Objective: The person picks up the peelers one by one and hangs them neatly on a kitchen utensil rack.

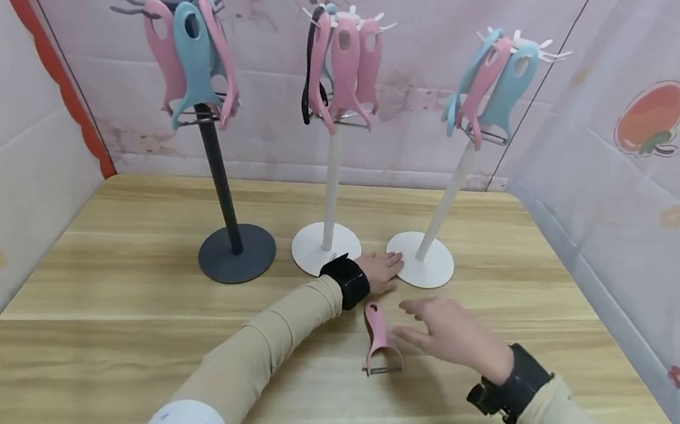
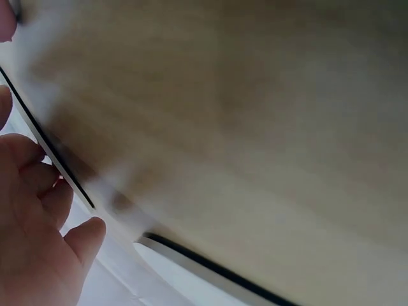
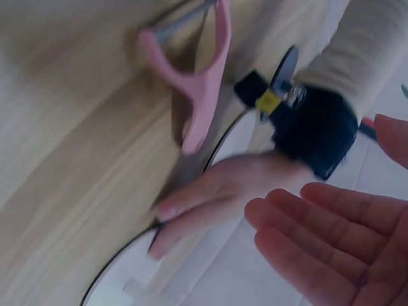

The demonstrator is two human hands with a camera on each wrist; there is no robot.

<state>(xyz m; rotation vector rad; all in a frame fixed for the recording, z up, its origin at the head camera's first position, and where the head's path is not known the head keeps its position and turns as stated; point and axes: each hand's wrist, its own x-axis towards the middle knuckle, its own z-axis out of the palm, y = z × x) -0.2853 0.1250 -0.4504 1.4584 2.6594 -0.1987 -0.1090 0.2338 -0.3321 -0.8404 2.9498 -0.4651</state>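
A pink peeler (image 1: 378, 330) lies on the wooden table, its blade end toward the person. My left hand (image 1: 379, 271) is just beyond it, fingers reaching the edge of the right white stand's round base (image 1: 435, 269). In the left wrist view the fingers (image 2: 54, 191) look loosely bent along a white base rim. To the right of the peeler, my right hand (image 1: 452, 332) hovers with fingers extended and holds nothing. The right wrist view shows its spread fingers (image 3: 319, 236), apart from the peeler (image 3: 201, 95).
Three stands line the back of the table: a black one (image 1: 219, 183), a middle white one (image 1: 331, 190) and a right white one (image 1: 446, 200). Pink and blue peelers (image 1: 193, 56) hang from their top hooks; the middle stand also has a black peeler (image 1: 312, 67). Patterned curtains surround the table.
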